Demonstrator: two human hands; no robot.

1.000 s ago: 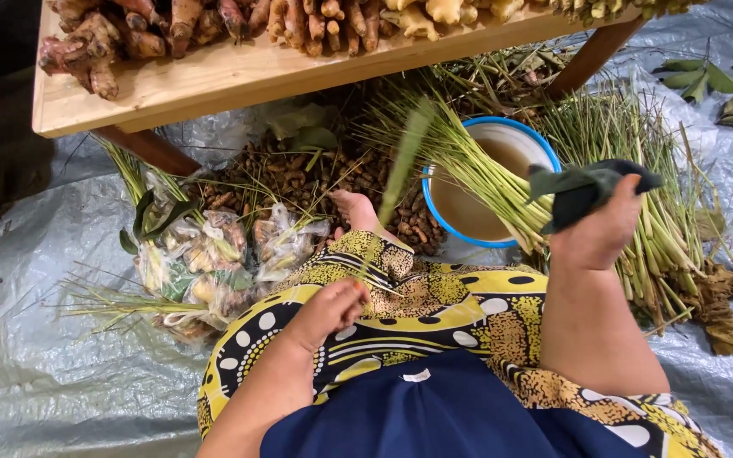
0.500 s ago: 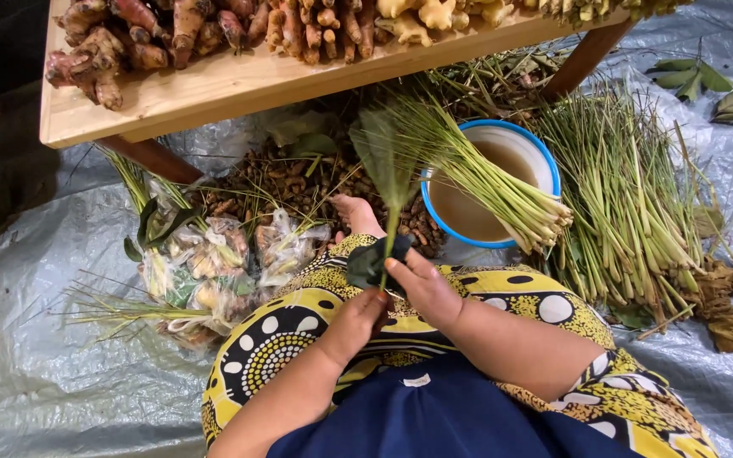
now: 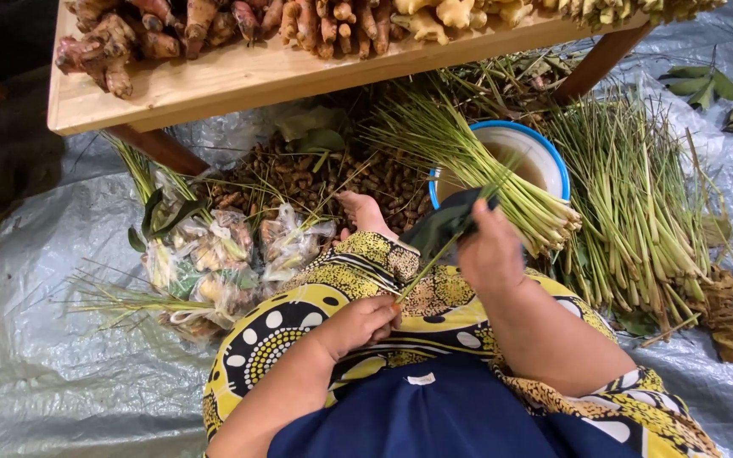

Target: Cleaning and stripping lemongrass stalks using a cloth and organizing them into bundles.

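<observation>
My right hand is closed on a dark green leaf, held just above my lap in front of the bowl. My left hand rests on my yellow patterned skirt and pinches the lower end of a thin green stalk. That stalk runs up to the leaf. A tied bundle of lemongrass lies across the white, blue-rimmed bowl, right behind my right hand.
A wooden table stacked with ginger-like roots overhangs the far side. Clear bags of mixed herbs lie at the left, loose lemongrass at the right, small brown roots under the table. My bare foot sticks out on the grey tarp.
My right hand brought the leaf down from the right to my left hand, then drew it up and right again. The left hand stayed on my lap, now holding the thin stalk.
</observation>
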